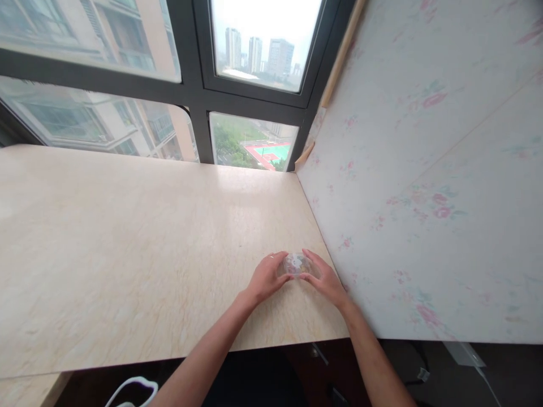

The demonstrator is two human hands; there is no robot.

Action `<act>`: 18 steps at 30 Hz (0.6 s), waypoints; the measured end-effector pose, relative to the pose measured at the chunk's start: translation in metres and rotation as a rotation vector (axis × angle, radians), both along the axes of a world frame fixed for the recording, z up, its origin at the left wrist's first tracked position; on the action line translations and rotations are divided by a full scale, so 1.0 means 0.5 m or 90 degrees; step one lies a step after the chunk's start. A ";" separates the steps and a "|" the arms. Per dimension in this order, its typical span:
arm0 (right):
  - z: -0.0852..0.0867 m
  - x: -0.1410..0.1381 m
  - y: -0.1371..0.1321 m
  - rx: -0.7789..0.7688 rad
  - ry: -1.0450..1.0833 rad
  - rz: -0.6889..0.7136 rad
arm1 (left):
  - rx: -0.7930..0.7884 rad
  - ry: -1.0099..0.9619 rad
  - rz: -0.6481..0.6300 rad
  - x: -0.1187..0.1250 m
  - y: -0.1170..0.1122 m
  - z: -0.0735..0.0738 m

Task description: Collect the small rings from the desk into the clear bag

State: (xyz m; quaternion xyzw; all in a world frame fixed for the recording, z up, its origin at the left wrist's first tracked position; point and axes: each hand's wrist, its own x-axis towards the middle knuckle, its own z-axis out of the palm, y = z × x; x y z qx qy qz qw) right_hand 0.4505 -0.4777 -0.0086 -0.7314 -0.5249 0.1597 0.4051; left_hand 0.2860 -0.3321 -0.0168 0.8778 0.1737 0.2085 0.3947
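A small clear plastic box with a white shape and colourful small bits showing through it is held between both hands. My left hand grips its left side, thumb at the near edge and fingers at the far edge. On the right side, my right hand grips it the same way. The box is at the surface of the beige marble-look sill, close to the wall; whether it rests on the sill or is slightly raised, I cannot tell.
The wall with floral paper rises at the right. Dark-framed windows stand along the back. A strip of torn paper sticks out at the corner. Below the sill's front edge are a white looped object and a cable.
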 end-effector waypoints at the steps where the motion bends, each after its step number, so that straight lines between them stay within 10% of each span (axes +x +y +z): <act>1: 0.000 0.001 -0.004 -0.002 -0.006 -0.005 | 0.014 -0.007 -0.006 0.006 -0.002 -0.003; 13: 0.036 -0.090 -0.007 0.116 -0.022 -0.100 | 0.056 0.001 -0.018 -0.002 -0.012 -0.019; 18: 0.054 -0.188 0.008 0.162 0.100 0.043 | 0.000 -0.055 0.011 -0.057 -0.030 -0.002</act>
